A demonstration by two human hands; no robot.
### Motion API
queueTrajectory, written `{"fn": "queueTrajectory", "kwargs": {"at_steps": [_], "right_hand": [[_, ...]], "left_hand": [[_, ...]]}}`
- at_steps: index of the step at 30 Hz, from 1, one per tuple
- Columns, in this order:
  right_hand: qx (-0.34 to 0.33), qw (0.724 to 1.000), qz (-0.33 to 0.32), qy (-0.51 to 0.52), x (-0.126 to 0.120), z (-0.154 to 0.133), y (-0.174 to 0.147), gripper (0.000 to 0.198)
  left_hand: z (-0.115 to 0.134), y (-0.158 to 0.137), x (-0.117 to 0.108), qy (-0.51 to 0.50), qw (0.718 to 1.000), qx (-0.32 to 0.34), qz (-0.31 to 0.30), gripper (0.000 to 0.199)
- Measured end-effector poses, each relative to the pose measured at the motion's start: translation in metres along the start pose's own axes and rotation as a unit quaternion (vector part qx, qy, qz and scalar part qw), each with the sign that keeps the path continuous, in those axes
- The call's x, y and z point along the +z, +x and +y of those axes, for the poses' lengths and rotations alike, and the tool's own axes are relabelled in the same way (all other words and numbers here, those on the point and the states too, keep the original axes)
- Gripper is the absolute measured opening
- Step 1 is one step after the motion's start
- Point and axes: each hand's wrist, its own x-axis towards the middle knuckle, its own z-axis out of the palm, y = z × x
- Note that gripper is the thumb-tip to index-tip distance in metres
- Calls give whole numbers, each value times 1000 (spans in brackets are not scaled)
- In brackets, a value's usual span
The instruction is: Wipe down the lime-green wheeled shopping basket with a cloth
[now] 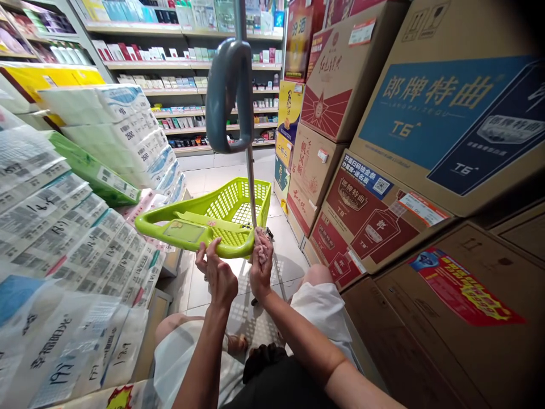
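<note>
A lime-green rolling shopping basket (227, 199) with open lattice sides stands in front of me, its grey pull handle (215, 96) raised on a metal pole. My left hand (217, 275) grips the near green rim, its fingers curled against the bar's edge. Bunched in my right hand (261, 270) is a pinkish cloth (260, 244), pressed at the rim's right corner beside the foot of the pole. Part of the cloth is hidden by my fingers. The white lattice bottom of the basket shows through its far end.
On my left, packs of paper tissue (76, 227) are stacked high. Cardboard cartons (426, 113) rise close on my right. Shelves with small boxed goods (149, 54) close off the far end. Pale floor tiles (208, 165) run between them, and my knees flank the basket's near side.
</note>
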Motion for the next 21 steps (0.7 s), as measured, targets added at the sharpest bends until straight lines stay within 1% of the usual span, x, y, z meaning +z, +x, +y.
{"fn": "queueTrajectory", "kwargs": {"at_steps": [1, 3, 4, 5, 7, 9, 12, 14, 15, 16, 18, 19, 21], "right_hand": [[-48, 998, -18, -20, -5, -3, 6, 27], [-148, 985, -62, -63, -14, -9, 26, 19], [-188, 975, -88, -85, -18, -12, 37, 17], [-213, 964, -116, -110, -21, -16, 48, 15], [-228, 945, -161, -168, -26, -24, 63, 15], [-234, 928, -190, -219, -27, -34, 68, 16], [-278, 893, -240, -259, -26, -46, 62, 13], [-306, 873, -267, -270, -24, -48, 60, 12], [-307, 872, -265, -274, -22, -47, 60, 13], [-296, 879, -252, -278, -21, -45, 60, 14], [-258, 902, -198, -285, -17, -41, 58, 16], [-248, 908, -177, -288, -15, -39, 56, 17], [-258, 905, -170, -293, -13, -36, 50, 16]], "left_hand": [[1, -2, -1, -4, 1000, 4, 2, 73], [4, -2, -4, -2, 1000, 9, 4, 69], [4, 1, -7, 6, 1000, 10, -1, 65], [3, 6, -10, 18, 1000, 14, -14, 61], [-2, 20, -16, 53, 996, 37, -59, 50], [-10, 38, -21, 89, 989, 68, -98, 41], [-22, 60, -22, 127, 987, 64, -69, 42], [-24, 66, -19, 141, 987, 52, -57, 45], [-23, 65, -17, 147, 986, 51, -57, 45], [-22, 64, -15, 152, 985, 52, -58, 45], [-15, 59, -10, 158, 984, 59, -60, 45], [-11, 55, -8, 160, 984, 60, -58, 45], [-3, 49, -5, 161, 984, 54, -52, 46]]}}
